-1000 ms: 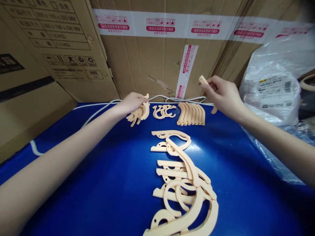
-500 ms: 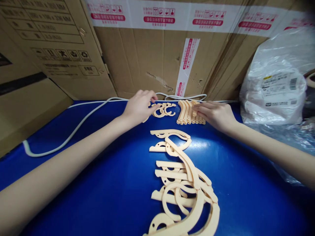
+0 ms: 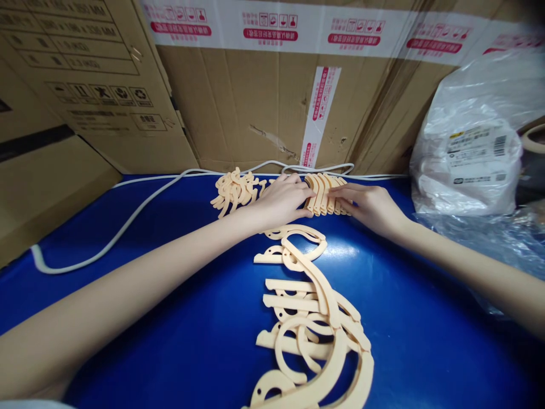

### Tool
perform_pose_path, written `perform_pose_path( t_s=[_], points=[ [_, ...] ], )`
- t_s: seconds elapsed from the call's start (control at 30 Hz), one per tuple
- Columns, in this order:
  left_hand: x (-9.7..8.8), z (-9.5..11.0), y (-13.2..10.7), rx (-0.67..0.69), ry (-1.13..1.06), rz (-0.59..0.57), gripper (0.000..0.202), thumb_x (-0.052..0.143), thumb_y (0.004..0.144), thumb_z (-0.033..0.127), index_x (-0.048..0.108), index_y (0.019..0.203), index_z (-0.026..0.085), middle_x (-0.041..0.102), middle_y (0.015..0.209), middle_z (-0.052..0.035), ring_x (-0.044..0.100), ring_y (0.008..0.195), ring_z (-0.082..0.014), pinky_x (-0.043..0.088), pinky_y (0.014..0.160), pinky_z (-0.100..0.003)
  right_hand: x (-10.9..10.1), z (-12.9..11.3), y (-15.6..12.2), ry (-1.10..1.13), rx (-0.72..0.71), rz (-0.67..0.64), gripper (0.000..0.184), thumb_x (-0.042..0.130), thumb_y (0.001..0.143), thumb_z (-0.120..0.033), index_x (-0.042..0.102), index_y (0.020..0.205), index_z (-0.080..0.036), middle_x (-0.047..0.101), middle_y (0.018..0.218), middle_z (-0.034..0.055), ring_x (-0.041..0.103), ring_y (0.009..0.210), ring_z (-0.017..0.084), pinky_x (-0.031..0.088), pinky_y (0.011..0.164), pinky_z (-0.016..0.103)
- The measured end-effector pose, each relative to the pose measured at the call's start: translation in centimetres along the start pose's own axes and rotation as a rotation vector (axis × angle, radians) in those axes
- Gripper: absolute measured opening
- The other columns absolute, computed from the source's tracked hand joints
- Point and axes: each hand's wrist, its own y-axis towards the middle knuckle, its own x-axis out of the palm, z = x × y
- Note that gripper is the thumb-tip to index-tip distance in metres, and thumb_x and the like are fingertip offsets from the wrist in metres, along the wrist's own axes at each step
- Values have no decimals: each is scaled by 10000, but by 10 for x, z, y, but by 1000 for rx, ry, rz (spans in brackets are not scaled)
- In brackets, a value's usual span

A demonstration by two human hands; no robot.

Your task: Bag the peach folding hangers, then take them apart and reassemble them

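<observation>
On the blue table [image 3: 191,318] a row of cream curved plastic strips [image 3: 326,192] stands packed side by side near the back. My left hand [image 3: 283,199] presses against the row's left end, fingers curled around it. My right hand [image 3: 368,204] presses on the right end, fingers stretched along the strips. Left of my left hand lies a loose heap of small cream curved pieces [image 3: 234,188]. A long pile of larger cream hook-shaped parts [image 3: 313,318] runs from the table's middle toward me.
Cardboard boxes [image 3: 264,96] with red-and-white tape wall off the back and left. A white cable [image 3: 128,218] loops along the table's back left. A crinkled white plastic bag [image 3: 468,142] with a barcode label sits at the right, over clear wrap.
My left hand moved right from the small curved pieces to the left end of the strip row. My right hand stays on the row's right end.
</observation>
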Motion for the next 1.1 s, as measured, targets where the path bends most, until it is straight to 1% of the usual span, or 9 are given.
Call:
perform_pose_path(
  t_s=[0.27,0.4,0.5,0.57,0.63,0.67,0.8,0.97,1.1],
  points=[
    [2,-2,0,-6,-8,11,388,646,937,393,662,1257,173,693,1229,-66,504,1196,-275,327,998,-366,4,-3,2,38,24,-3,332,472,942,-175,749,1121,-133,740,1180,132,712,1082,269,563,915,394],
    [1,-1,-3,-31,-17,10,431,657,926,396,635,1292,170,680,1254,-84,512,1196,-283,335,1014,-386,-4,-9,2,12,59,-26,335,444,962,-219,731,1123,-162,730,1203,117,705,1082,265,547,893,380],
    [-3,1,-6,-72,-27,11,540,686,894,435,590,1345,152,657,1292,-111,509,1207,-304,361,1005,-403,-15,-11,-1,-124,239,-39,327,471,956,-314,693,1158,-184,741,1117,115,717,963,286,522,728,367],
    [-4,1,-8,-91,-34,7,510,697,884,426,617,1312,160,666,1266,-107,517,1195,-307,376,993,-402,-19,-7,-3,-173,402,-68,352,497,938,-376,651,1192,-187,749,1002,108,712,841,291,469,627,354],
    [-3,2,-8,-97,-42,-1,444,705,878,404,660,1252,169,684,1208,-100,532,1171,-302,387,983,-394,-18,-2,-6,-107,517,-116,370,504,924,-411,612,1198,-187,746,925,95,692,743,276,433,590,342],
    [-2,2,-8,-98,-46,-3,425,706,877,399,672,1233,170,689,1183,-99,539,1162,-299,391,979,-391,-17,1,-7,-40,544,-134,366,509,915,-415,599,1187,-187,742,902,90,680,712,263,429,588,338],
    [2,2,-5,-92,-63,-9,407,699,887,392,674,1230,174,687,1164,-98,547,1164,-289,400,985,-388,-9,7,-9,191,523,-145,326,533,874,-376,560,1147,-201,715,819,54,651,668,216,449,610,318],
    [1,1,-5,-93,-75,-4,384,679,903,371,666,1235,177,679,1192,-107,544,1180,-295,406,989,-404,-7,6,-8,269,482,-106,303,570,851,-386,550,1091,-203,693,743,31,651,640,214,474,602,328],
    [0,2,-5,-108,-85,-9,379,678,902,342,658,1246,183,681,1210,-110,544,1181,-303,413,982,-420,-6,8,-10,291,454,-95,311,581,858,-427,552,1078,-209,702,745,33,666,646,220,487,593,330]
  ],
)
